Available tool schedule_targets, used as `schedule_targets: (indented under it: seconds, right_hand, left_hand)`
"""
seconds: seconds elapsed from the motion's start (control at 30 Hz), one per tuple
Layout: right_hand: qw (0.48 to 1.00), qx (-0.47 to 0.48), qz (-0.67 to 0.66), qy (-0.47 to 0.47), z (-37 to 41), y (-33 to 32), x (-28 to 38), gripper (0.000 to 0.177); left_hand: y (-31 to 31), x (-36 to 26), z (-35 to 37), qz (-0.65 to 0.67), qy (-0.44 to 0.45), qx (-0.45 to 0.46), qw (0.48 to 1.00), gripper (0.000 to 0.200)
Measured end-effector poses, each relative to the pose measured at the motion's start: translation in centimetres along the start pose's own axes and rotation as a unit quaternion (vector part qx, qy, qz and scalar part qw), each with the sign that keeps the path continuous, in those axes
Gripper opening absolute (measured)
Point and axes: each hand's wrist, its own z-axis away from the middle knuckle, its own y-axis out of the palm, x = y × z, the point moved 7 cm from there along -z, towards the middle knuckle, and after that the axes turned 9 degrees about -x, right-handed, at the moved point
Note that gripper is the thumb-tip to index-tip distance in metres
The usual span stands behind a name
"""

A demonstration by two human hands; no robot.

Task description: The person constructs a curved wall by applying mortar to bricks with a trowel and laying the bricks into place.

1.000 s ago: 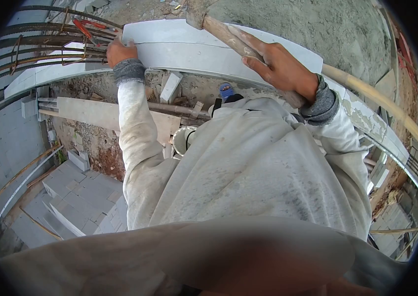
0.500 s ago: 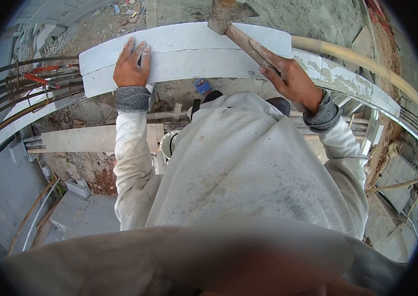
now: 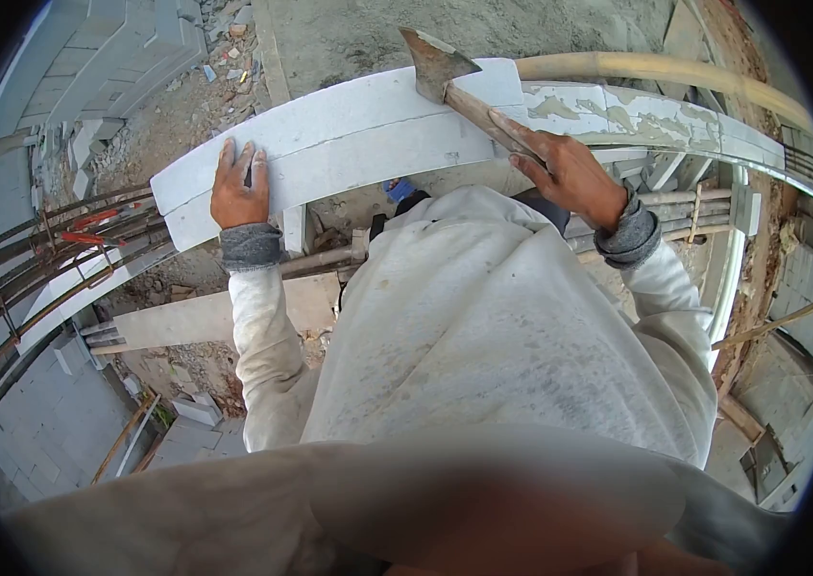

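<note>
A long pale grey concrete block (image 3: 349,144), with a thin line running along its top, lies across in front of me. My left hand (image 3: 240,192) rests on it near the left end, fingers spread and pointing away from me. My right hand (image 3: 574,180) is wrapped round the wooden handle of a hatchet (image 3: 435,67). Its flared, worn metal head overlaps the block's far edge, right of the middle. The handle slants down across the block to my right fist, which hides the lower part.
Bundled steel bars (image 3: 51,254) with red-handled tools on them lie to the left. On the right, a mortar-smeared wall (image 3: 656,120) continues the block's line, with a bamboo pole (image 3: 637,65) behind it. Stacked blocks (image 3: 109,62) and rubble (image 3: 224,82) stand at the far left.
The view has turned, so the block appears more slanted. The hatchet's head has come from past the block's far edge to lie more over the top. My left hand stays on the block.
</note>
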Motion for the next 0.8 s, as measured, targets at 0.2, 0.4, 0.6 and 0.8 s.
schedule_targets:
  seconds: [0.2, 0.4, 0.6, 0.8]
  right_hand:
    - [0.997, -0.074, -0.007, -0.013, 1.8, -0.8, 0.2, 0.053]
    - [0.997, -0.014, -0.051, -0.061, -2.5, 0.2, 3.5, 0.064]
    - [0.94, -0.071, -0.155, -0.295, -10.1, 1.0, 17.7, 0.063]
    - [0.948, 0.118, 0.06, -0.291, -14.0, 10.8, 17.1, 0.062]
  left_hand:
    - [0.4, 0.0, -0.2, 0.036, -0.059, -0.009, 0.998, 0.025]
    - [-2.4, 3.4, 1.8, 0.074, -0.128, -0.083, 0.986, 0.028]
    - [-4.2, 8.7, 4.9, -0.155, -0.119, -0.096, 0.976, 0.032]
    - [-4.7, 8.8, 4.4, -0.192, -0.143, -0.078, 0.968, 0.031]
